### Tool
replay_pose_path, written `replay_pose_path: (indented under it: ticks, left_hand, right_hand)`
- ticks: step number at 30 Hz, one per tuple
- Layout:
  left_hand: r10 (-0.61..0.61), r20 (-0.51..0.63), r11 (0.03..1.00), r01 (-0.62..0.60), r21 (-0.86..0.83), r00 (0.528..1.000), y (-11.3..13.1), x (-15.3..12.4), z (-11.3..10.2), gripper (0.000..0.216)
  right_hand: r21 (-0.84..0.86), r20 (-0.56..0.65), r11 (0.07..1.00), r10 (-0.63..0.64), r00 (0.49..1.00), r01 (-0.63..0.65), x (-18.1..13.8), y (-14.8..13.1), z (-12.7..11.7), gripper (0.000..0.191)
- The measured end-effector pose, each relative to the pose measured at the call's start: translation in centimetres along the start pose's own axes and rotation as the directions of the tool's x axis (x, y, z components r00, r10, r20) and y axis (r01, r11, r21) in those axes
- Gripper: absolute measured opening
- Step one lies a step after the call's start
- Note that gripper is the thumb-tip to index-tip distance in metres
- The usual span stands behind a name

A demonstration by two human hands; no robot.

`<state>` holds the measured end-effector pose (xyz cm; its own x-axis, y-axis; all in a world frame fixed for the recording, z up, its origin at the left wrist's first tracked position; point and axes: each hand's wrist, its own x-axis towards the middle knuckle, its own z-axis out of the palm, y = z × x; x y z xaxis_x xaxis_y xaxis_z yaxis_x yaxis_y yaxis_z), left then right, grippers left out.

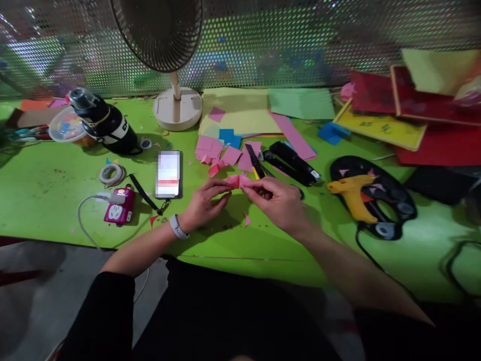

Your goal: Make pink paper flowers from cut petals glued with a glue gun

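A small folded piece of pink paper (237, 181) is held between both hands above the green table. My left hand (206, 203) pinches its left side with thumb and fingers. On the other side, the fingertips of my right hand (278, 200) are closed on the same paper. Just beyond the hands lie pink paper squares (209, 146) and a few crumpled pink pieces (217, 168). A black and yellow utility knife (256, 161) rests right behind my right hand, with a black stapler (292, 163) beside it.
At the left are a phone (168, 174), a tape roll (111, 174), a purple power adapter (119, 206) and a black bottle (108, 125). A fan (177, 109) stands at the back. Rightward, a yellow glue gun (355, 195) lies on a black holder, its cord trailing forward.
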<state>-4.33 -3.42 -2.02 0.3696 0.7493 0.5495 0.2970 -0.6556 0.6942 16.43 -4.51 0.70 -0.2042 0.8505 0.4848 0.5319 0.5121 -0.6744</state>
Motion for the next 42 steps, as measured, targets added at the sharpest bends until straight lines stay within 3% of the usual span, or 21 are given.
replay_pose_path:
  ticks: [6, 18, 31, 42]
  left_hand:
    - [0.109, 0.054, 0.984, -0.115, 0.139, 0.993, -0.14, -0.29, 0.07, 0.029]
    - [0.179, 0.107, 0.937, -0.202, 0.284, 0.978, 0.22, -0.24, 0.02, 0.026]
    - [0.172, 0.194, 0.915, -0.23, 0.331, 0.966, -0.18, -0.69, -0.26, 0.027]
    - [0.151, 0.125, 0.948, -0.18, 0.264, 0.981, -0.04, -0.44, -0.03, 0.024]
  right_hand:
    - [0.011, -0.022, 0.993, 0.119, 0.993, -0.119, -0.01, 0.35, 0.06, 0.011]
    - [0.029, -0.006, 0.991, 0.134, 0.991, -0.134, 0.07, 0.7, 0.1, 0.013]
    - [-0.016, 0.014, 0.993, 0.113, 0.993, -0.113, 0.21, 0.73, 0.04, 0.011]
    - [-0.024, 0.017, 0.996, 0.085, 0.996, -0.085, 0.16, 0.73, -0.02, 0.011]
